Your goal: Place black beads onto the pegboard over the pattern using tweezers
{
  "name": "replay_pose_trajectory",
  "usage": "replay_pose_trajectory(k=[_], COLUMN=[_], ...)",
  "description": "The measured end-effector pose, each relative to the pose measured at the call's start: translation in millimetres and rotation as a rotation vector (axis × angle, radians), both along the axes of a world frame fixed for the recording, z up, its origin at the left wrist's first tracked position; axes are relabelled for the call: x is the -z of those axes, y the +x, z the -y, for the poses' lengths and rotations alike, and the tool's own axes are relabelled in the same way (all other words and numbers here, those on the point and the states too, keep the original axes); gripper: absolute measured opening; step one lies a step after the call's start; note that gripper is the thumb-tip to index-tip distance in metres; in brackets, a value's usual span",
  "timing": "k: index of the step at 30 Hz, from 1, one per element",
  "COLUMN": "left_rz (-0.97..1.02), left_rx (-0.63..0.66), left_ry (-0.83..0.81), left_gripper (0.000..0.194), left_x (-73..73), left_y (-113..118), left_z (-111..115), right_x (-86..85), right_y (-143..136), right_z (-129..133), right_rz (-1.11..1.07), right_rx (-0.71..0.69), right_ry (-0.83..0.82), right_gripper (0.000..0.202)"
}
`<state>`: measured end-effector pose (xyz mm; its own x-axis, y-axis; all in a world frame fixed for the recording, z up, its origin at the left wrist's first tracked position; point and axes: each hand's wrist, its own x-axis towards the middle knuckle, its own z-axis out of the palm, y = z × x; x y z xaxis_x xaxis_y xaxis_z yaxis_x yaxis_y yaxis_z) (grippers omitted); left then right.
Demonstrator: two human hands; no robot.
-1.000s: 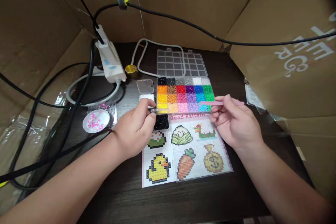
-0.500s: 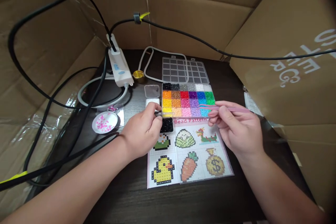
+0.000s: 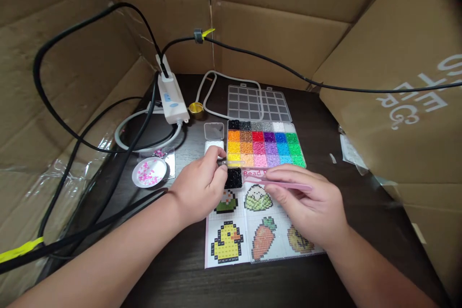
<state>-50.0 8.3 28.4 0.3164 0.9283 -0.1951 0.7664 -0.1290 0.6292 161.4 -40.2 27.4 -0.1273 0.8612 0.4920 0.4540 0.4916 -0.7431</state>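
Pink tweezers: above the pattern sheet, tips pointing left at the right edge of the black-bead box; contact cannot be told.
Right hand (image 3: 306, 199): nearly closed, thumb and fingers gripping the pink tweezers (image 3: 288, 185).
Black-bead box (image 3: 233, 179): small, clear plastic, at the upper left of the pattern sheet.
Left hand (image 3: 198, 185): thumb and forefinger pinched on the clear plastic lid (image 3: 234, 163) of this box.
Pattern sheet (image 3: 246, 255): white paper, pink-edged, flat on the dark wooden table (image 3: 173, 269).
Multicoloured bead organiser (image 3: 305, 165): just beyond the sheet.
White round dish (image 3: 134, 175): well left, holding pink beads.
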Motion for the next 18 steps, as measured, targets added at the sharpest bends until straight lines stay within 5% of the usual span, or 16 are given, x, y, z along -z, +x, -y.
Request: replay_pose_trajectory(k=[7,18], left_rz=[-0.013,-0.004], left_rx=[-0.003,0.008], left_ry=[0.008,0.012], left_gripper=[0.02,0.02], left_x=[0.8,-0.4], left_y=[1.1,1.6], left_z=[-0.4,-1.5], right_x=[17.1,17.4], right_y=[-1.2,6.2], right_z=[6.1,5.9], right_rz=[-0.077,-0.077], right_rx=[0.079,0.111], right_ry=[-0.025,-0.098], right_gripper=[0.024,0.025])
